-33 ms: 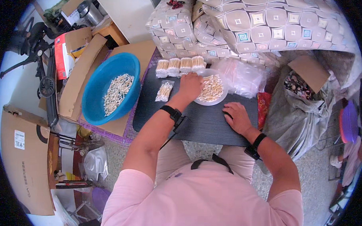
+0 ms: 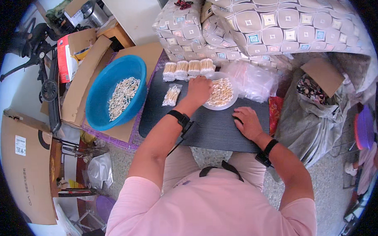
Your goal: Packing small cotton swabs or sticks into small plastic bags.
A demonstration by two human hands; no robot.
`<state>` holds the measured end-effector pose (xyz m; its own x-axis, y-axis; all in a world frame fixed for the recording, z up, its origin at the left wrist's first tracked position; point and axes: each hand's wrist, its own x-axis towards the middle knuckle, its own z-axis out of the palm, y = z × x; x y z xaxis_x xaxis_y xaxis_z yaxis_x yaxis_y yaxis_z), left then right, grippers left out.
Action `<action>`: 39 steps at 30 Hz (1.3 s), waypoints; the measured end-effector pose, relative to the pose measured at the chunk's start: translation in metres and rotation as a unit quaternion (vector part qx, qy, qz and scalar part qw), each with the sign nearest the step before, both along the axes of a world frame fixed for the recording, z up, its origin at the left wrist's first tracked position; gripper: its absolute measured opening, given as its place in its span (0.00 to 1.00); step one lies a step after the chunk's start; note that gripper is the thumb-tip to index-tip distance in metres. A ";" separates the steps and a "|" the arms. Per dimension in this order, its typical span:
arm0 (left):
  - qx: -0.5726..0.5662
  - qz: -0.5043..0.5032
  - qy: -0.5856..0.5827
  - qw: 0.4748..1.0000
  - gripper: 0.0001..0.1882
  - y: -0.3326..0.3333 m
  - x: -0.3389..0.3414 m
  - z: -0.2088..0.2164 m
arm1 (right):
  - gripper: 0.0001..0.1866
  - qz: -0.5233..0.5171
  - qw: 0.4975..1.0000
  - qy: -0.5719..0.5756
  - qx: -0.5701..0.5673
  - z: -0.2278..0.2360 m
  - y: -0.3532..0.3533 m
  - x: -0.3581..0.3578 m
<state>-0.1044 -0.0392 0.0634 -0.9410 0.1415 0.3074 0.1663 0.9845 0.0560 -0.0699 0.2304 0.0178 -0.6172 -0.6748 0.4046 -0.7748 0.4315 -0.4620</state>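
A white bowl point(image 2: 235, 97) heaped with cotton swabs point(image 2: 221, 91) sits on the dark table point(image 2: 206, 132). At its left rim is my left hand point(image 2: 199, 90), fingers bent and close together; what they hold, if anything, is hidden. My right hand point(image 2: 248, 120) rests on the tabletop near the right edge, thumb apart, holding nothing. Behind my left hand stand several bundles of cotton swabs point(image 2: 188, 69) in a row. A small clear packet of swabs point(image 2: 171, 95) lies left of my left forearm. Clear plastic bags point(image 2: 254, 81) are piled right of the bowl.
Left of the table, a large blue basin point(image 2: 94, 94) holds many loose swabs on cardboard. A grey sack point(image 2: 299, 118) with an open top stands at the right. Behind the table is a patterned, fabric-covered sofa point(image 2: 277, 27). A folded scooter point(image 2: 50, 81) leans at far left.
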 end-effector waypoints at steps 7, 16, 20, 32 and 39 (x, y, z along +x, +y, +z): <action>0.045 0.014 0.022 0.999 0.06 -0.002 0.003 -0.005 | 0.14 0.004 1.000 0.001 0.011 0.003 -0.002 0.001; 0.003 0.002 0.004 1.000 0.10 0.000 0.008 -0.003 | 0.15 0.004 1.000 0.009 0.002 0.001 -0.002 0.001; 0.014 0.015 0.028 0.999 0.09 0.003 0.007 -0.006 | 0.14 0.008 1.000 0.016 0.005 -0.001 -0.001 0.000; 0.419 -0.013 0.048 0.907 0.06 -0.018 0.027 -0.003 | 0.14 0.003 1.000 0.010 -0.003 -0.001 -0.003 0.001; 0.731 -0.017 -0.026 0.682 0.04 -0.029 0.058 0.005 | 0.15 0.006 1.000 0.006 0.009 -0.005 -0.004 -0.001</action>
